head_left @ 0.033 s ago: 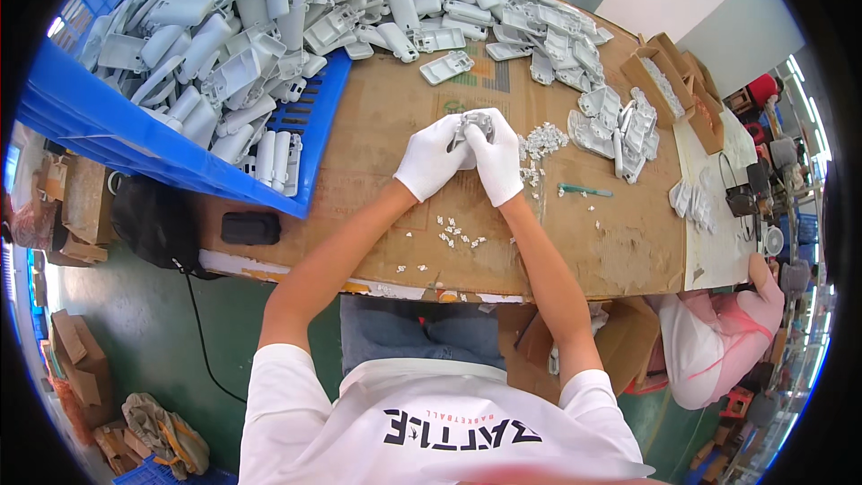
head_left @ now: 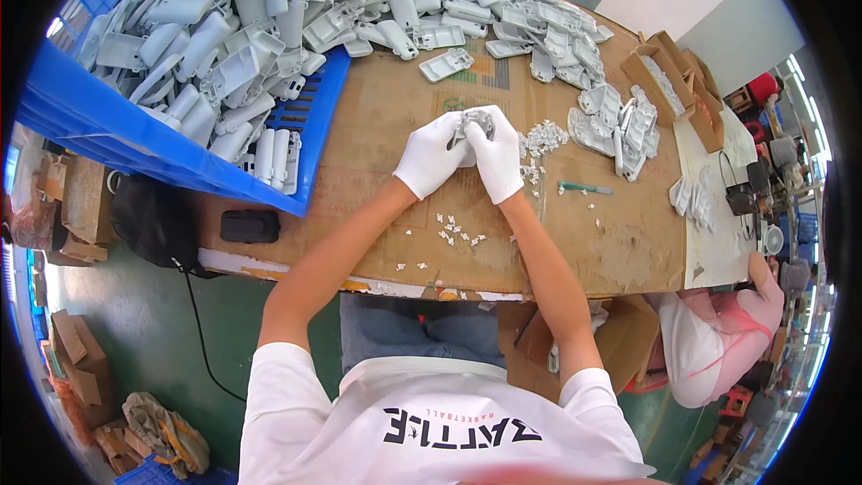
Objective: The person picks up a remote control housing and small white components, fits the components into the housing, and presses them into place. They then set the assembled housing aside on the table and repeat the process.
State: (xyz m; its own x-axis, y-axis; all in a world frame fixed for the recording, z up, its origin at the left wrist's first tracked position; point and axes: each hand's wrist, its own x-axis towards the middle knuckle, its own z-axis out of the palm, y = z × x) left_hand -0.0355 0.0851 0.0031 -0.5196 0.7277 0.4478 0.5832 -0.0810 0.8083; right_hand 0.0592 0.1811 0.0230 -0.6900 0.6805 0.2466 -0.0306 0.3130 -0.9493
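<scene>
Both my hands wear white gloves and meet over the cardboard-covered table. My left hand (head_left: 428,157) is closed round one side of a light grey plastic housing (head_left: 477,120). On its other side my right hand (head_left: 497,160) grips the same piece, thumb on top. Fingers cover most of the housing, and I cannot make out whether a small part is between them. Just right of my right hand lies a heap of small white plastic parts (head_left: 545,137). More small white parts (head_left: 453,232) are scattered nearer to me. A thin green tool (head_left: 585,189) rests to the right.
A blue crate (head_left: 171,162) at the left overflows with grey housings (head_left: 269,27), heaped along the far side. Stacked housings (head_left: 633,133) lie right. Cardboard boxes (head_left: 664,90) stand at the far right. A black case (head_left: 250,227) sits near the front edge. Another person (head_left: 718,332) is at right.
</scene>
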